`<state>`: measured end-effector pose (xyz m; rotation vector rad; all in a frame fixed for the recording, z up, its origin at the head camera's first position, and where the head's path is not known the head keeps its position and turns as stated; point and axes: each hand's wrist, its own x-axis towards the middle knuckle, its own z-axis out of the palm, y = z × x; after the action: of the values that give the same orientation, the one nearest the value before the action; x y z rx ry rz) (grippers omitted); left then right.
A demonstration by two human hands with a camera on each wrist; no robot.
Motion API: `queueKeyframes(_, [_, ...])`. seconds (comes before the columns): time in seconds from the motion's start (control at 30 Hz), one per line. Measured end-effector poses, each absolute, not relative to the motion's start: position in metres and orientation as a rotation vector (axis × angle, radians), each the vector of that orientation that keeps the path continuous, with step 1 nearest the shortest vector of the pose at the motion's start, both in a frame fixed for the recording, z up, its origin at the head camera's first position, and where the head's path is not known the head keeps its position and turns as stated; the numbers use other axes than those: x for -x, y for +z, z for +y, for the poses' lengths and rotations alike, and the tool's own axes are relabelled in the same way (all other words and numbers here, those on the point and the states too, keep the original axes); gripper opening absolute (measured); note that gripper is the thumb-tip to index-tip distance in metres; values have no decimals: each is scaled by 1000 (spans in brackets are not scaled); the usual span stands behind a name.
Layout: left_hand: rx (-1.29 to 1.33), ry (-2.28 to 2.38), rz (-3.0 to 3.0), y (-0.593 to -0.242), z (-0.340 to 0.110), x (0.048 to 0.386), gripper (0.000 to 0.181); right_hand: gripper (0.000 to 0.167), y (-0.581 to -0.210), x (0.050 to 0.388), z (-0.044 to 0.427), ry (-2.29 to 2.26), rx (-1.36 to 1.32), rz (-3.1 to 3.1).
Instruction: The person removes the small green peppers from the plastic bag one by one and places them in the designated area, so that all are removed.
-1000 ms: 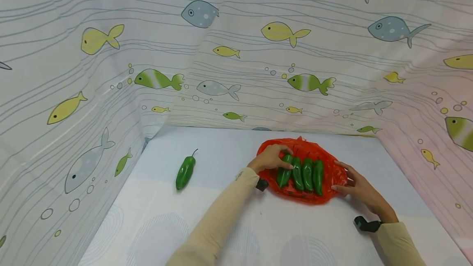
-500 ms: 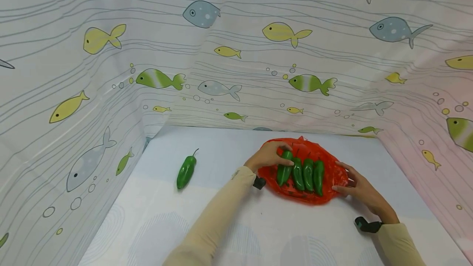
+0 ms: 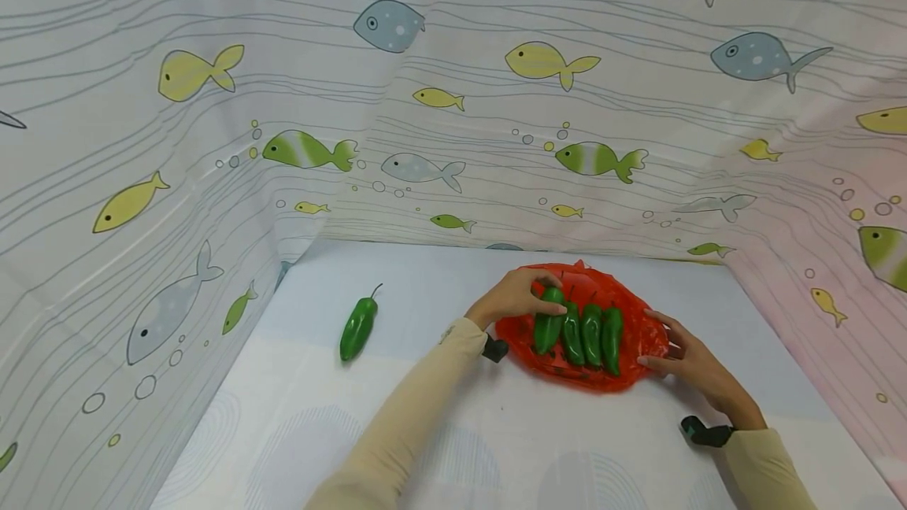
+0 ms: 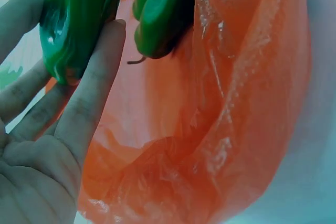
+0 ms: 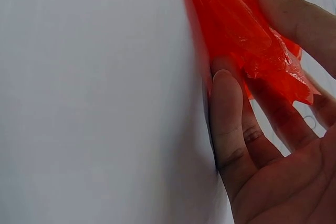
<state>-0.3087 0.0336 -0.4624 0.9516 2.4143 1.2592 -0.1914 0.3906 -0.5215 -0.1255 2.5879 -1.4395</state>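
Head view: the left hand (image 3: 516, 295) has a green pepper (image 3: 547, 330) over the red bag (image 3: 633, 334), beside three more peppers (image 3: 592, 337). Another pepper (image 3: 358, 329) lies well off to the left on the table (image 3: 496, 439). The right hand (image 3: 683, 352) is at the bag's right edge. Can't tell if the held one's lower end touches plastic.

Left wrist view: fingers (image 4: 18, 18) and thumb pinch the pepper, parted just its width. Shiny skin probably slips, so I'd grip snugly and avoid bumping the neighbours.

Right wrist view: fingers half-closed around the bag's edge. I'd keep that steady so nothing drags.
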Motion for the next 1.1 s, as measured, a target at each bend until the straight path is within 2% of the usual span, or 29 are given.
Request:
queueKeyframes(0.2, [-992, 1236, 2388, -458, 25, 309, 50, 91, -522, 192, 391, -1438, 138, 2595])
queueKeyframes(0.67, [-1021, 1255, 2372, -456, 4, 308, 54, 92, -521, 192, 389, -1441, 127, 2584])
queueKeyframes(1.1, [-956, 1380, 2308, -457, -25, 306, 47, 90, -520, 190, 389, -1428, 144, 2594])
